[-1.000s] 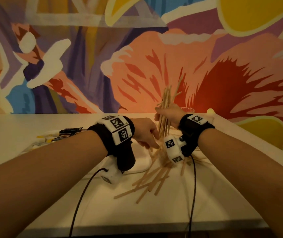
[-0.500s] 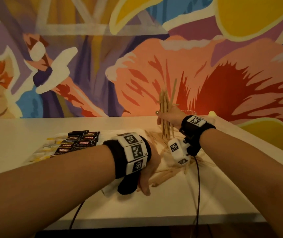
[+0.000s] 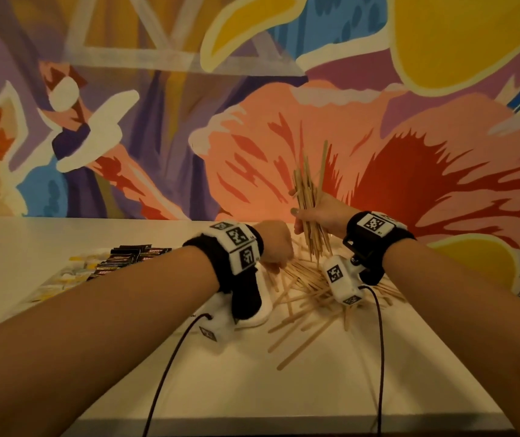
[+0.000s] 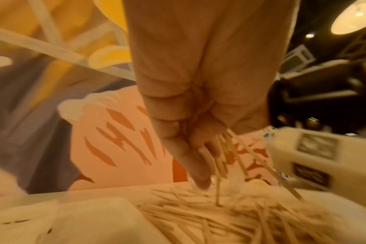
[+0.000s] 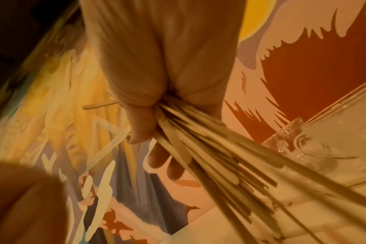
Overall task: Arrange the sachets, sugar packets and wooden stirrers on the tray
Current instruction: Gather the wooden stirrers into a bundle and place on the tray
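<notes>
My right hand (image 3: 310, 217) grips an upright bundle of wooden stirrers (image 3: 306, 187) above the table; the right wrist view shows the bundle (image 5: 198, 140) fanning out below the fingers. Just left of it, my left hand (image 3: 276, 257) reaches down onto the loose stirrer pile (image 3: 309, 298). In the blurred left wrist view its curled fingers (image 4: 198, 165) seem to pinch a few stirrers (image 4: 221, 158). The white tray (image 3: 263, 312) lies left of the pile. It carries rows of dark sachets (image 3: 126, 257) and pale yellow sugar packets (image 3: 63, 275).
A clear glass (image 5: 324, 140) stands on the table just beyond the bundle. Loose stirrers spread toward the table's front edge (image 3: 284, 419) and right side. Wrist-camera cables (image 3: 170, 357) trail across the near tabletop. A painted wall closes the back.
My left hand has come back from the near part of the pile up to the bundle. The right hand has kept the bundle upright, almost in place.
</notes>
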The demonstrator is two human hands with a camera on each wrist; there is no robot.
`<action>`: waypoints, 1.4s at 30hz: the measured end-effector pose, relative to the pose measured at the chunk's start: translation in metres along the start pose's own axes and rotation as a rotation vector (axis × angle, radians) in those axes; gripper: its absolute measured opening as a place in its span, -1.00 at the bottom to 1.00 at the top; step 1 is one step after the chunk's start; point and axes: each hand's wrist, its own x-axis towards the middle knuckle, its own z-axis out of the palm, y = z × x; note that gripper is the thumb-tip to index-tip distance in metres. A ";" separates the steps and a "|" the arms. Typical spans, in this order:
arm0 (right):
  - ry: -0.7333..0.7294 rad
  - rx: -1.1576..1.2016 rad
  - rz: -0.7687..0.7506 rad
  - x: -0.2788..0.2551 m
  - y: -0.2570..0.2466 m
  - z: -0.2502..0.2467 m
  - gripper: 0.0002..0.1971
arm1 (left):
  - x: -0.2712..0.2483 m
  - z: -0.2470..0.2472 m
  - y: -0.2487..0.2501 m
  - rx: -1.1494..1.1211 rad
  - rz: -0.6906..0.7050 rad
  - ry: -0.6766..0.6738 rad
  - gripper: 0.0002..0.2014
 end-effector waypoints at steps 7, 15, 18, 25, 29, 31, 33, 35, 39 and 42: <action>-0.037 -0.248 -0.044 -0.002 -0.011 -0.003 -0.54 | 0.006 -0.042 0.009 -0.805 0.016 0.348 -0.65; -0.064 -0.293 -0.057 -0.006 -0.013 -0.008 -0.58 | 0.014 -0.033 0.018 -0.637 0.068 0.276 -0.68; -0.076 -0.333 -0.043 -0.008 -0.011 -0.010 -0.57 | 0.015 -0.027 0.016 -0.654 0.037 0.284 -0.38; -0.032 -0.299 0.071 -0.009 0.008 -0.013 -0.86 | 0.011 -0.035 0.016 -0.867 0.027 0.470 -0.50; 0.053 -0.208 0.104 -0.009 0.017 -0.016 -0.90 | 0.011 -0.036 0.007 -0.661 0.000 0.508 -0.79; 0.151 -0.120 0.098 -0.005 0.018 -0.018 -0.85 | 0.013 -0.026 0.001 -0.454 -0.028 0.391 -0.85; 0.196 -0.026 0.092 -0.002 0.018 -0.022 -0.74 | 0.019 -0.009 -0.002 -0.337 -0.063 0.308 -0.90; 0.192 0.103 0.092 -0.003 0.016 -0.023 -0.70 | 0.024 0.012 -0.004 -0.360 -0.094 0.244 -0.97; 0.148 0.296 0.108 -0.010 0.013 -0.020 -0.75 | 0.031 0.034 -0.005 -0.269 -0.096 0.098 -0.95; 0.112 0.331 0.112 -0.015 0.009 -0.019 -0.82 | 0.035 0.025 -0.001 -0.312 -0.064 0.169 -0.76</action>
